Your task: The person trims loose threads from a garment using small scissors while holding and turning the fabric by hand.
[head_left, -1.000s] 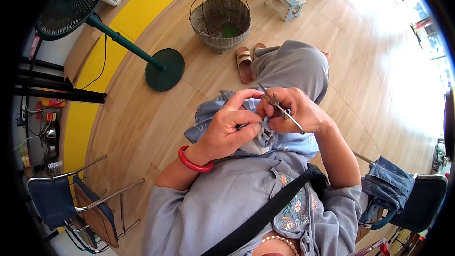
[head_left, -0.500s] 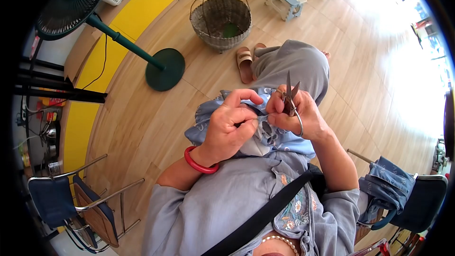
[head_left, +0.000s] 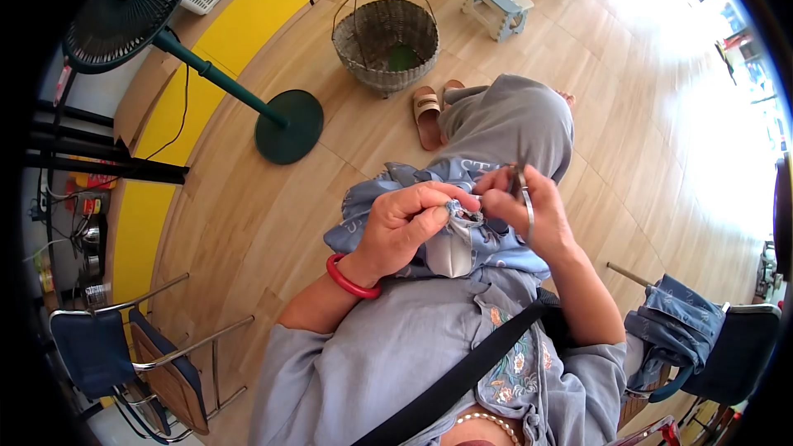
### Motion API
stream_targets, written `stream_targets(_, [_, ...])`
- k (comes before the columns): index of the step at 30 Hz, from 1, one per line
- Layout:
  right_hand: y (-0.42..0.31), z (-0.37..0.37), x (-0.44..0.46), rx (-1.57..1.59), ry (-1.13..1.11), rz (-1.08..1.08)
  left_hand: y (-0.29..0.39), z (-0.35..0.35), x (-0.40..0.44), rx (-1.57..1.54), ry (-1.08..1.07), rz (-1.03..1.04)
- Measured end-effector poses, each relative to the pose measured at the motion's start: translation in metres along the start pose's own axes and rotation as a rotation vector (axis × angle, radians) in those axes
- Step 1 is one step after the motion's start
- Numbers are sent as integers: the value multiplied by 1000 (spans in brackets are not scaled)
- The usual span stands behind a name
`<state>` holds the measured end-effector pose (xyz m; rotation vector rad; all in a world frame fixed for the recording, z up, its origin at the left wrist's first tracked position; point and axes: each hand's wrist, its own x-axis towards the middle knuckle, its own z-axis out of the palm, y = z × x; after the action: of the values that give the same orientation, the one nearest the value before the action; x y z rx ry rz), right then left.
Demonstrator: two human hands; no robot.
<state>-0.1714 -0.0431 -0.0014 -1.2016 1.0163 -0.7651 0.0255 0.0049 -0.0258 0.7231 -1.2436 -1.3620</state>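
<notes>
Blue cloth with pale lettering lies bunched across my lap, with a whitish patch showing in its middle. My left hand, wearing a red bangle, pinches a gathered edge of this cloth between thumb and fingers. A pair of scissors is in my right hand, a metal handle loop showing along the palm. The blades are dark and smeared by motion. My right fingertips are close beside the pinched edge; whether they touch it I cannot tell.
Ahead on the wooden floor stand a woven basket and a small step stool. A green fan is at the left, near yellow cabinets. Metal-framed chairs flank me; blue cloth hangs on the right one.
My left fingers have closed further onto the cloth's edge. The scissors have turned in my right hand, so their blades no longer point plainly upward, and more of the lettered cloth shows.
</notes>
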Motion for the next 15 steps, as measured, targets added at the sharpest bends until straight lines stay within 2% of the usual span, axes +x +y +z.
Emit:
stream_targets(1, [-2, -2, -4, 15, 17, -120, 2, 0, -1, 29, -3, -3])
stream_targets(2, [-8, -8, -9, 14, 16, -120, 2, -2, -1, 29, -1, -2])
stream_targets(4, [-20, -22, -20, -311, -29, -86, 2, -4, -1, 77, -16, 17])
stream_targets(6, [-13, -22, -32, -310, -69, -101, 2, -3, 0, 82, -12, 25])
stream_targets(8, [-16, -18, -41, -47, -440, 100, 1, -3, 0, 90, -7, 33])
stream_targets(11, [-15, -9, -48, 29, -542, 257, 2, -4, 0, 93, -9, 28])
stream_targets(15, [-12, -8, -45, 66, -585, 285, 4, -4, 1, 113, -26, 41])
